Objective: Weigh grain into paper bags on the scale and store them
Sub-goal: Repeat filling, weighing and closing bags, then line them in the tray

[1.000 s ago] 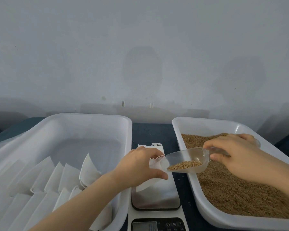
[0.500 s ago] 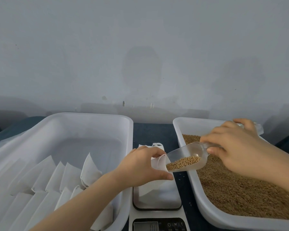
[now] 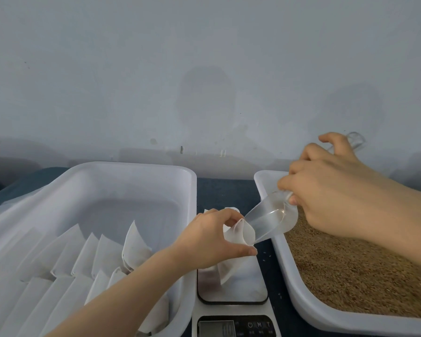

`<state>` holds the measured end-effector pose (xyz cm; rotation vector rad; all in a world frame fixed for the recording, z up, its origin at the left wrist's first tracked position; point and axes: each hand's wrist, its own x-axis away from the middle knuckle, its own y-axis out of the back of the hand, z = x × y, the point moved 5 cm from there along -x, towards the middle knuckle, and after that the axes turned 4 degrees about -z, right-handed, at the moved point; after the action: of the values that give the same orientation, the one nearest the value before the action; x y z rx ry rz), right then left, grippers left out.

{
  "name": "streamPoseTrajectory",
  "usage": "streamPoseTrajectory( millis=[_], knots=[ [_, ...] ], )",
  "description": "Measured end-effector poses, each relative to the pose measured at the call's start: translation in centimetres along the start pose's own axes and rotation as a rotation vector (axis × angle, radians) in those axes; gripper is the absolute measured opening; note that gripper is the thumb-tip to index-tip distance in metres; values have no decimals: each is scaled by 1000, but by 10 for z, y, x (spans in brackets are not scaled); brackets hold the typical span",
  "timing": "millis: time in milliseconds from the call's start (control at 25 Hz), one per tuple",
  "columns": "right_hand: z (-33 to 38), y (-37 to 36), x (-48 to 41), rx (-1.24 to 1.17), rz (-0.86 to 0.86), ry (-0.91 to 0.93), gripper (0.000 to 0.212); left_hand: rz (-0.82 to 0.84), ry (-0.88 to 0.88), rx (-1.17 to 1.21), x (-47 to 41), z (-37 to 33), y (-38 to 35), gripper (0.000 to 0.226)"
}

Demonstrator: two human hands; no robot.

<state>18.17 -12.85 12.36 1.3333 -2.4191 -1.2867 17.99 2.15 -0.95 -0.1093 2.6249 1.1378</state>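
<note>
Over scale (image 3: 243, 288) w/ M/T keys (image 3: 259, 325), L grip (image 3: 204, 242) pinches paper bag (image 3: 242, 231), R grip (image 3: 331, 195) holds tipped scoop (image 3: 270, 218)

The scoop (image 3: 270, 220) has been tipped steeply, handle raised toward 1 o'clock, and emptied into the paper bag (image 3: 241, 233).

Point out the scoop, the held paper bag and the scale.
scoop (image 3: 270, 221), head view, on its clear bowl.
paper bag (image 3: 242, 233), head view, on its opened mouth.
scale (image 3: 249, 285), head view, on a bare part of its platform.
</note>
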Motion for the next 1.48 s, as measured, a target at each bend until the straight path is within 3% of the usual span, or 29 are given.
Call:
streamPoseTrajectory(
  millis=[320, 760, 1000, 1160, 1320, 1480],
  knots=[
    [8, 9, -2, 143, -19, -2, 18, 71, 73, 19, -1, 6, -4, 69],
    [1, -8, 13, -54, -32, -119, 23, 72, 70, -154, -1, 2, -3, 71],
    [-33, -26, 27, -209, -203, -298, 25, 52, 62, -158, 0, 1, -3, 64],
    [-50, -94, 34, -405, -6, -546, 30, 54, 68, -162, 1, 2, -3, 63],
    [-38, -175, 59, -538, 213, -624, 25, 61, 72, -165, 1, 5, -4, 66],
    [-48, -199, 74, -670, 176, -781, 25, 65, 66, -164, -1, 5, -6, 66]
  ],
)
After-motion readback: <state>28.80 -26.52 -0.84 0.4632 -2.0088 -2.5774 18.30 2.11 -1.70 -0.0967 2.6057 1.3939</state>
